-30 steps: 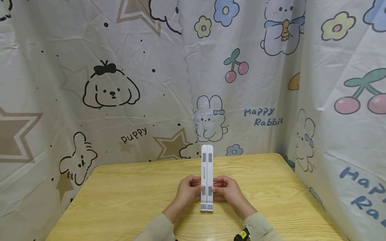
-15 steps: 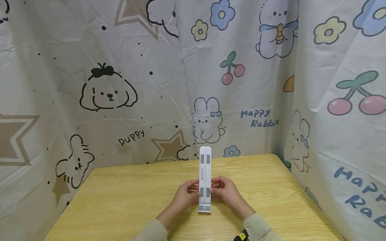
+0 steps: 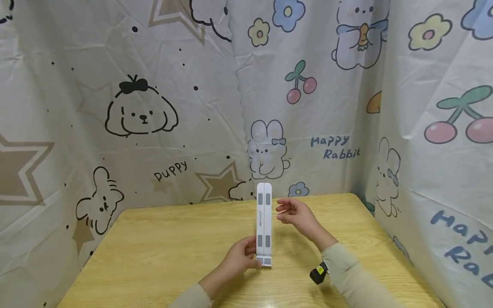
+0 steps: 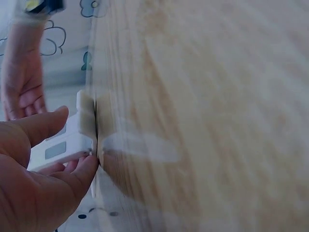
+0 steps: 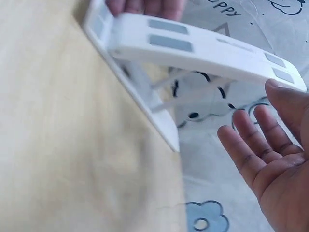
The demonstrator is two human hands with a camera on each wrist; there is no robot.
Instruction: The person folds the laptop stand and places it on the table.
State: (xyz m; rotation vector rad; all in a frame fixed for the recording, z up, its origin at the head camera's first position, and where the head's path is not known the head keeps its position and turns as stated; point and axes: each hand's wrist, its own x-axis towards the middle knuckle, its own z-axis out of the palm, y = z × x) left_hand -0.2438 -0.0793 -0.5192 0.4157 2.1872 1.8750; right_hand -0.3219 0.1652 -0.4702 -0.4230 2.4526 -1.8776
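Left hand [image 3: 238, 260] pinches the low, near end of a white folding stand [image 3: 260, 224], its long axis rising away from that grip; the right hand [image 3: 299, 217], empty, fingers loose, hovers just beside the upper part.

White stand [image 3: 264, 224] near centre, long axis vertical in view, seam down its middle. Grey pads [image 3: 260, 199] in pairs: upper, lower, and at the foot. Marking on left half, too small to read. Left hand [image 3: 236, 259] at the lower left edge, thumb at the foot, fingers partly hidden. Right hand [image 3: 299, 216] beside the upper half, apart from it, fingers pointing toward it. Beige sleeves [image 3: 348, 269] on both arms; small black device [image 3: 317, 273] with yellow patch at right wrist. Wood-grain table [image 3: 165, 244] beneath. Behind and to the right: pale curtain [image 3: 212, 124], printed with puppies, rabbits, stars, flowers, cherries; lettering "PUPPY", "Happy Rabbit".
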